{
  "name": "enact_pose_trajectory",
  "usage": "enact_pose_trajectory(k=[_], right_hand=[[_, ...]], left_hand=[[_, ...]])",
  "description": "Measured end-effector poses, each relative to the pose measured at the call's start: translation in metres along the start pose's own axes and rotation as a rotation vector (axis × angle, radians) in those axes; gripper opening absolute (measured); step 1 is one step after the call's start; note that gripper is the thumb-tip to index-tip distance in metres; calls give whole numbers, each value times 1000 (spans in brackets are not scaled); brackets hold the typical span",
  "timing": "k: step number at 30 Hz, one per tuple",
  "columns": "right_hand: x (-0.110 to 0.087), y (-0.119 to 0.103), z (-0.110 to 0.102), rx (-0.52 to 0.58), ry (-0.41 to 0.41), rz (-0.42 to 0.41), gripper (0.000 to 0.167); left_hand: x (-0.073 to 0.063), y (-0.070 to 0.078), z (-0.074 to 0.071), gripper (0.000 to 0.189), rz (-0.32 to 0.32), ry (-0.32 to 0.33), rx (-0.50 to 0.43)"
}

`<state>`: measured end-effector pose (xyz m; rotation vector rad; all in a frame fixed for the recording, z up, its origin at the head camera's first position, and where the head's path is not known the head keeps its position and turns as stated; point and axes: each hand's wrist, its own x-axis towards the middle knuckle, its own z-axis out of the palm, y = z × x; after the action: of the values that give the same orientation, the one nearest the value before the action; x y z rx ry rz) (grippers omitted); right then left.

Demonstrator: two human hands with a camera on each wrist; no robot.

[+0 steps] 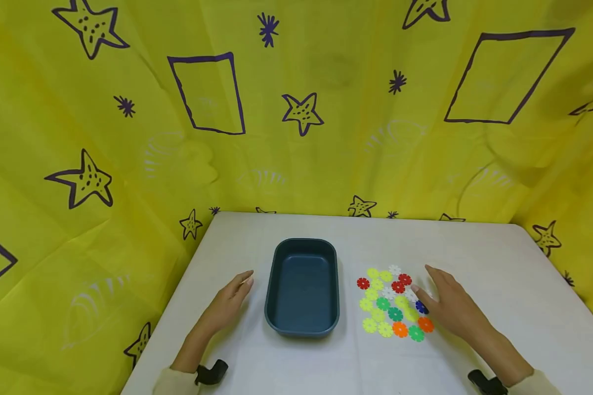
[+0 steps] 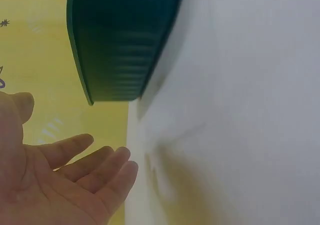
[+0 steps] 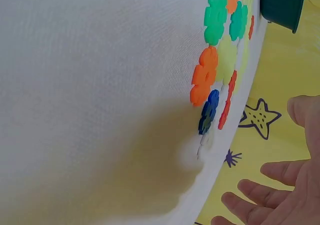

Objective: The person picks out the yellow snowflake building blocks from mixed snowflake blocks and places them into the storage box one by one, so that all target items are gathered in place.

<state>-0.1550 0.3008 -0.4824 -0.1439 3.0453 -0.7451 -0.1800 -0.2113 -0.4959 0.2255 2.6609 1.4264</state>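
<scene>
My left hand [image 1: 225, 305] hovers to the left of a dark teal rectangular tub [image 1: 303, 291], fingers loosely extended and holding nothing. In the left wrist view its relaxed fingers [image 2: 107, 177] spread apart below the tub [image 2: 125, 45]. At the right, my right hand [image 1: 453, 305] is held beside a patch of flat, notched plastic discs, its thumb overlapping their right edge in the head view. Among them are an orange disc [image 1: 400, 329], a green disc [image 1: 395, 314], a red disc [image 1: 363, 283] and a dark blue disc [image 3: 209, 112]. The right fingers [image 3: 265, 192] are relaxed with nothing between them.
A white-covered table [image 1: 316, 367] carries the tub and the discs. Yellow cloth [image 1: 336, 159] printed with starfish and frames hangs behind it and along both sides. Several yellow and white discs lie close together between the tub and my right hand.
</scene>
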Motion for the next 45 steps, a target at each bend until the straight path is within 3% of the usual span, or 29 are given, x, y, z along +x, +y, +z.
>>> enact_pose_trajectory(k=[6, 10, 17, 24, 45], right_hand=[[2, -2, 2, 6, -9, 3, 84], [5, -1, 4, 6, -16, 2, 83], [10, 1, 10, 9, -7, -11, 75], [16, -4, 13, 0, 27, -47, 63], [28, -15, 17, 40, 57, -88, 44]], left_hand=[[7, 5, 10, 58, 0, -40, -169], [9, 9, 17, 57, 4, -52, -225], [12, 12, 27, 56, 11, -13, -219], [13, 14, 35, 49, 28, 25, -275], [12, 15, 47, 52, 6, -6, -257]])
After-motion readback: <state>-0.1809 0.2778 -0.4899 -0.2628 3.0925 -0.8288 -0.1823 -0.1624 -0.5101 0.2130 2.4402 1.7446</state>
